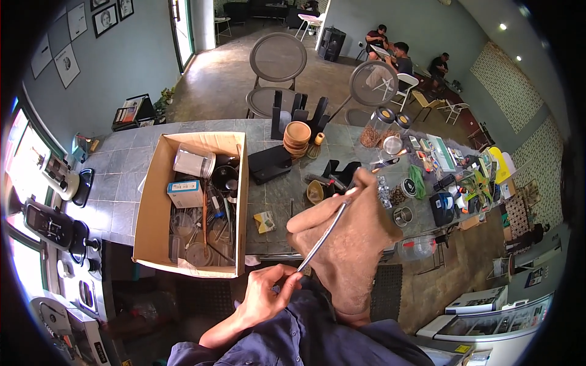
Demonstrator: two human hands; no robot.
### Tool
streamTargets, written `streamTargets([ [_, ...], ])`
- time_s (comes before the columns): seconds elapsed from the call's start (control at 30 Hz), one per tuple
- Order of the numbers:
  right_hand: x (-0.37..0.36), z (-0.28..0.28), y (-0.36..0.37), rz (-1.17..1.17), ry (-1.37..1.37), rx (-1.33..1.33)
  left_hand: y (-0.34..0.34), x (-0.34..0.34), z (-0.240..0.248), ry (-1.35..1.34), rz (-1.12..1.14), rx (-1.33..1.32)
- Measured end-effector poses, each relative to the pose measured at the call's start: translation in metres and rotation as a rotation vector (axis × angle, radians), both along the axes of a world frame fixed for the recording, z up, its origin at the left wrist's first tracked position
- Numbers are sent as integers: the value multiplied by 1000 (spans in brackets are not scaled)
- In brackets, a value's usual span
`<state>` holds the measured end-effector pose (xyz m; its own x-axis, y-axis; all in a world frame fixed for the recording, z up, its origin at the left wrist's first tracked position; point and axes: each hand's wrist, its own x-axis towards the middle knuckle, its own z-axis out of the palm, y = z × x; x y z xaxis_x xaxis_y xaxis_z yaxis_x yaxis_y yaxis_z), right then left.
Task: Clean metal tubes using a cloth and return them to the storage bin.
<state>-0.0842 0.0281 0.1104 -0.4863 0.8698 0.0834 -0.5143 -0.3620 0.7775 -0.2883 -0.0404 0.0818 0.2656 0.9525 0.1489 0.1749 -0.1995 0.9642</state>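
A thin, shiny metal rod (321, 241) slants across the middle of the view; I cannot make out which utensil it is. My left hand (268, 296) pinches its lower end between thumb and fingers. My right hand (351, 244), large and close to the camera, is closed around the upper end with bent fingers, and hides part of the counter. To the left stands an open cardboard box (145, 213) on the counter. Inside it are a clear container (194, 160), a blue and white carton (185, 194), a black cup (224, 177) and several utensils.
On the tiled counter (116, 143) are stacked wooden bowls (297, 135), a black case (270, 163), a bamboo whisk (315, 146) and a small yellow packet (264, 222). Jars (379, 125) and clutter crowd the right side. Round-backed chairs (278, 58) stand beyond; several people sit farther back.
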Motion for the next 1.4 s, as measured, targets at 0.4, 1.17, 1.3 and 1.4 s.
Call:
streamTargets([
  [0.4, -24, 22, -4, -225, 2057, -495, 1, 7, 0, -126, 44, -2],
  [1.17, -40, -33, -36, 809, 3900, -1120, 2, 16, -19, 70, 219, 310],
  [1.3, -37, 5, -26, 825, 3160, -1112, 6, 2, -10, 167, 63, 218],
  [1.4, -38, 13, -23, 774, 2633, -1046, 11, -9, -8, 53, 120, 278],
])
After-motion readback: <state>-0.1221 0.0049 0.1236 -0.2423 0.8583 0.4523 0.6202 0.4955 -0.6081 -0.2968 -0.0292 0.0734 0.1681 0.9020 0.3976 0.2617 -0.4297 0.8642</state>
